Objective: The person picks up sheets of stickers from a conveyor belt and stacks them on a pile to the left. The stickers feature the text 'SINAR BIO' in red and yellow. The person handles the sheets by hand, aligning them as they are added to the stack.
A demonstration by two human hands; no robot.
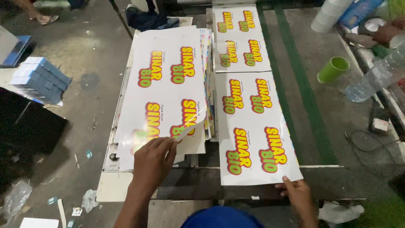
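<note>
At the worktop's near edge, the left hand (154, 162) is pinching a curling glossy printed sheet (166, 90) off its stack while the right hand (298, 192) is gripping another sheet (253, 126), fingers clamped; either sheet could crease or slip.

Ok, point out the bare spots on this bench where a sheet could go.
Bare grey bench runs between the green stripe and the green cup. The far right is crowded with a bottle and rolls. The printed stack under the left hand fills the left.
</note>
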